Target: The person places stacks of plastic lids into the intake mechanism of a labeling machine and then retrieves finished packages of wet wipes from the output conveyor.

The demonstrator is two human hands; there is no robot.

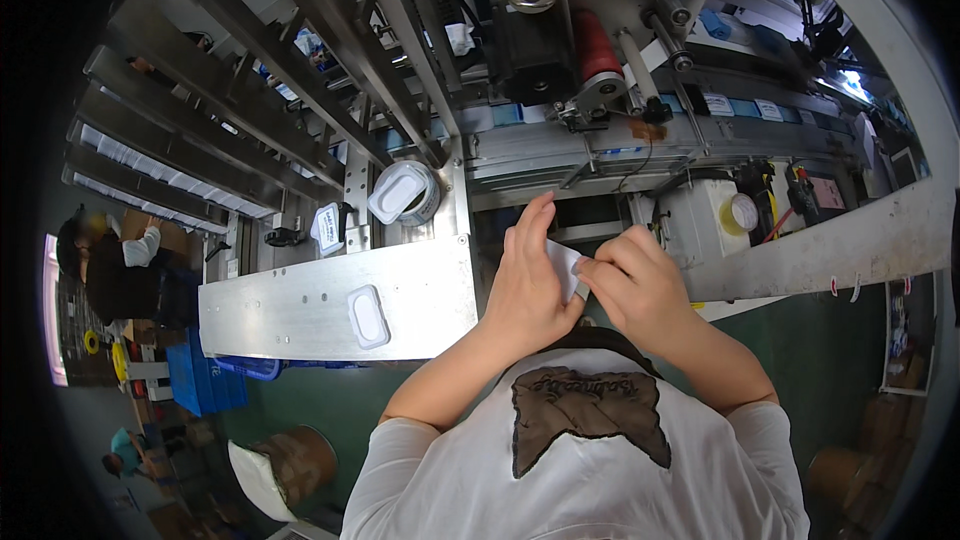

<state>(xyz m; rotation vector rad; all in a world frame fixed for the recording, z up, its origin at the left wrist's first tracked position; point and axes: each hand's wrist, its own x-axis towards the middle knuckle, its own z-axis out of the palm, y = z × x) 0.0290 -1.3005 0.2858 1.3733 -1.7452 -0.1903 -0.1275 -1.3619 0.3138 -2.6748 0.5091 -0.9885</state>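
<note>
A small flat white piece [564, 270], likely a plastic lid or label, is between my hands in front of my chest. My left hand [531, 277] lies along it with extended fingers and the thumb bent at its lower edge. My right hand [634, 277] pinches its right edge between thumb and fingertips. To the left, a white plastic flip-top lid [368, 317] lies on the metal plate of the machine. Behind it, another white lid [397, 193] rests on top of a round tub [427, 210]. A lid with printing [328, 229] leans near a black knob.
Upright metal magazine rails [300, 67] rise at the back left. A conveyor [525, 154] with packs runs behind my hands. A tape roll [739, 214] sits at the right, above the pale frame beam [817, 255]. Other people are at the far left.
</note>
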